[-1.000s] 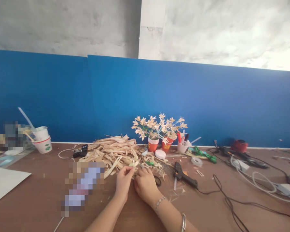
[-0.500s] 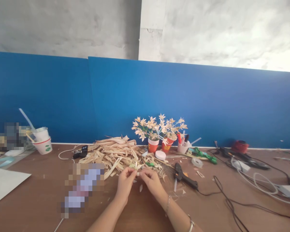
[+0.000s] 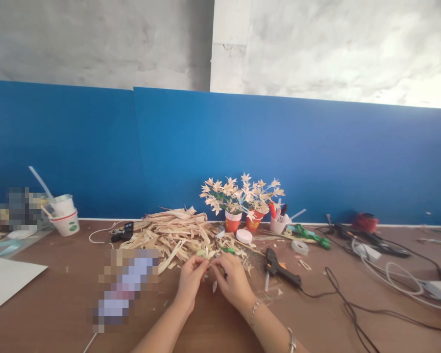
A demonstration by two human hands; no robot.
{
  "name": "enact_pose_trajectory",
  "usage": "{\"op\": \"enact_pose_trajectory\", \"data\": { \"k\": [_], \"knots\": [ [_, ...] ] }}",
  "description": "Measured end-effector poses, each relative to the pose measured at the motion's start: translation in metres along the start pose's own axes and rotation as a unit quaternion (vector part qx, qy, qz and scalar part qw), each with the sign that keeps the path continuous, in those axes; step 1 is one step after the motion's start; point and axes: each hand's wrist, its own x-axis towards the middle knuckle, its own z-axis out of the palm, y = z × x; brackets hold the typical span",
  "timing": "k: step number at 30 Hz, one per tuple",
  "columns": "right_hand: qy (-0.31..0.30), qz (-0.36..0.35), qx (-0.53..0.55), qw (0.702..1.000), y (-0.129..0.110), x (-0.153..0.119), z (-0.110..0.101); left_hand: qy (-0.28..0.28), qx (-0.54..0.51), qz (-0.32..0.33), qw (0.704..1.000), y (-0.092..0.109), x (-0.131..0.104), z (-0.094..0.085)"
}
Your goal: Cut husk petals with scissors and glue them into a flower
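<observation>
My Hands Meet by the Dry Strips

My left hand [image 3: 190, 282] and my right hand [image 3: 235, 283] come together over the brown table [image 3: 216, 326]. On each one, the thumb and finger tips are close to each other. I cannot tell if they press shut, or what tiny thing they may pinch. The big pile of dry strips [image 3: 176, 220] is just past my hands, mostly to the left. A small pale bit [image 3: 214, 286] shows between my hands. Behind them, paper-like flowers [image 3: 228, 189] stand up in red cups [image 3: 232, 223]. A black glue gun [image 3: 282, 272] lies to my right, near a roll of clear tape [image 3: 300, 247].
</observation>
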Motion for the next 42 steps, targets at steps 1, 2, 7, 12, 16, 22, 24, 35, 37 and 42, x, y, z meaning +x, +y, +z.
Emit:
{"op": "enact_pose_trajectory", "data": {
  "k": [1, 2, 7, 12, 16, 22, 24, 35, 37, 42],
  "knots": [
    [0.008, 0.004, 0.000, 1.000, -0.001, 0.000, -0.001, 0.003, 0.012, 0.002, 1.000, -0.001, 0.001, -0.001],
    [0.015, 0.009, 0.000, 1.000, -0.001, 0.000, -0.001, 0.005, 0.028, 0.008, 1.000, -0.002, 0.002, -0.001],
    [0.033, 0.025, -0.005, 0.999, -0.001, 0.001, -0.001, -0.016, 0.136, 0.098, 0.986, -0.007, 0.004, -0.003],
    [0.045, 0.051, 0.010, 0.998, 0.002, 0.001, 0.001, -0.024, 0.182, 0.121, 0.976, -0.011, 0.005, -0.005],
    [0.050, 0.063, 0.030, 0.996, 0.004, 0.002, 0.002, -0.031, 0.187, 0.128, 0.973, -0.012, 0.006, -0.005],
    [0.056, 0.070, 0.039, 0.995, 0.005, 0.003, 0.002, -0.033, 0.173, 0.113, 0.978, -0.008, 0.004, -0.003],
    [0.058, 0.073, 0.036, 0.995, 0.005, 0.003, 0.002, -0.040, 0.165, 0.084, 0.982, -0.007, 0.002, -0.002],
    [0.070, 0.077, 0.030, 0.994, 0.005, 0.002, 0.002, -0.065, 0.123, 0.077, 0.987, -0.010, 0.003, -0.001],
    [0.072, 0.079, 0.030, 0.994, 0.004, 0.003, 0.001, -0.066, 0.127, 0.083, 0.986, -0.009, 0.003, -0.001],
    [0.074, 0.078, 0.034, 0.994, 0.002, 0.003, -0.001, -0.072, 0.124, 0.090, 0.986, -0.007, 0.002, 0.000]
  ]
}}
